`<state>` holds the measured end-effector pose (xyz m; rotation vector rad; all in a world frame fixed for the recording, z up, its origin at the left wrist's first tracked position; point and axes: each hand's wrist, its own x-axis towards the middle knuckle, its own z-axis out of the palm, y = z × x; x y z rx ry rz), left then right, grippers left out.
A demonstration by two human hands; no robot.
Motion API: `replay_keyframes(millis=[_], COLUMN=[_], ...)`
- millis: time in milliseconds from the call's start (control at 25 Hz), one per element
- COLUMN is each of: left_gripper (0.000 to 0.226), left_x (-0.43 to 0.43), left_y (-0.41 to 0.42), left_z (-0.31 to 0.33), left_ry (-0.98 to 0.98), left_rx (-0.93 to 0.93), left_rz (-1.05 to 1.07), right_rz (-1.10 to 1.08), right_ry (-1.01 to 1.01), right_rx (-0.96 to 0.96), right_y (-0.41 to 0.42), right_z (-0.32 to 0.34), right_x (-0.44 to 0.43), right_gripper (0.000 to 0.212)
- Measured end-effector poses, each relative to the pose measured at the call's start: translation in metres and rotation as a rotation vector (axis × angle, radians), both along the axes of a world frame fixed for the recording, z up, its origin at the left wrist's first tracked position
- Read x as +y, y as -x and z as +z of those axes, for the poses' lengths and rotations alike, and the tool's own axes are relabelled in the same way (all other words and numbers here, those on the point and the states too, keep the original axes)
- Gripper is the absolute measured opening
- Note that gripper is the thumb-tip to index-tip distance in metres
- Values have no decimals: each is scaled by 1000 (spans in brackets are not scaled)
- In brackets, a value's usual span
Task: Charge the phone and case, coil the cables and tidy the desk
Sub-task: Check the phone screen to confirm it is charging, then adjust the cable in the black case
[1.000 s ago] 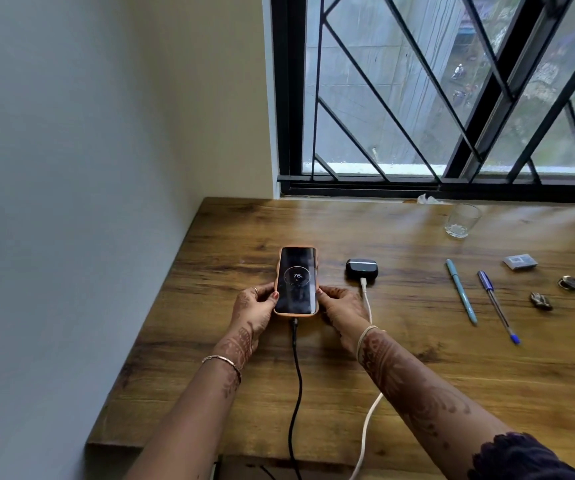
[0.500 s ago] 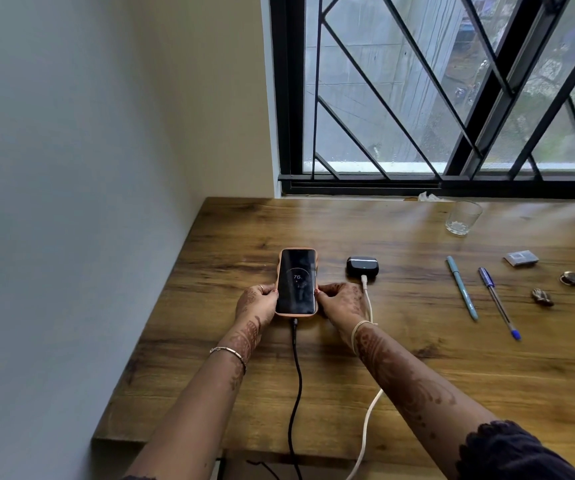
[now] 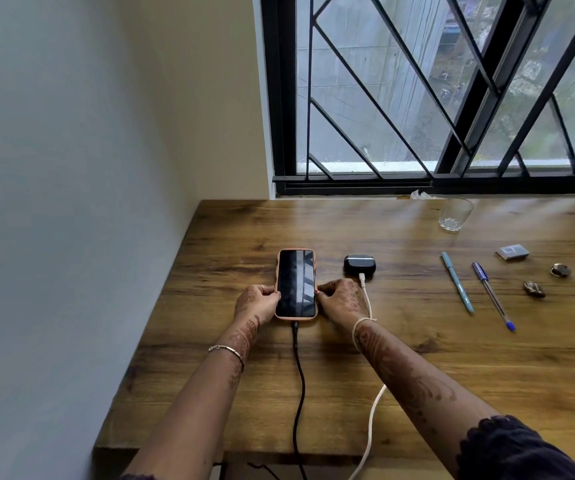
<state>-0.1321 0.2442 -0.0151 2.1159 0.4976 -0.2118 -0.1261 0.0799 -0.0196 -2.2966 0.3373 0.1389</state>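
Observation:
A phone [image 3: 295,284] in a peach cover lies flat on the wooden desk [image 3: 400,358], screen up and dark. A black cable [image 3: 298,382] is plugged into its near end and runs off the desk's front edge. My left hand [image 3: 256,301] grips the phone's left side and my right hand [image 3: 339,299] grips its right side. Just right of the phone sits a small black earbud case [image 3: 360,264] with a white cable [image 3: 371,420] plugged in; that cable passes beside my right wrist and drops over the front edge.
A teal pen [image 3: 457,286] and a blue pen [image 3: 492,294] lie at the right. Beyond them are a glass [image 3: 455,214], a small grey box [image 3: 512,252], two small metal items [image 3: 534,288] and a pale object at the right edge. A wall borders the desk's left.
The phone's screen, which showed a charging readout, has gone dark. Both hands have stayed on the phone's sides.

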Motion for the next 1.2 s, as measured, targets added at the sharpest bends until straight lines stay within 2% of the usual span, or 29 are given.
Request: replay_keyframes(millis=[240, 360, 480, 600, 680, 760, 880, 1040, 1200], left_gripper=[33, 37, 41, 54, 45, 34, 33, 40, 33], left_x=[-16, -47, -82, -113, -128, -140, -147, -150, -144], left_y=[-18, -23, -30, -35, -36, -40, -44, -37, -22], left_z=[14, 20, 18, 9, 4, -4, -7, -5, 15], left_ry=[-50, 52, 243, 351, 426, 466, 496, 665, 806], left_rx=[-86, -178, -154, -54, -35, -53, -87, -124, -280], left_rz=[39, -7, -125, -209, -199, -158, -70, 88, 160], right_rz=[-100, -180, -243, -182, -117, -47, 17, -14, -81], right_ry=[19, 24, 6, 23, 43, 80, 84, -96, -547], right_rx=[-107, -161, -184, -146, -91, -51, -45, -148, -246], right_y=[-1, -2, -10, -22, -30, -36, -42, -38, -23], right_z=[12, 21, 19, 7, -3, -10, -12, -7, 9], right_x=[-15, -40, -70, -92, -97, -101, -104, -103, -99], right_gripper=[27, 22, 22, 34, 45, 42, 35, 30, 25])
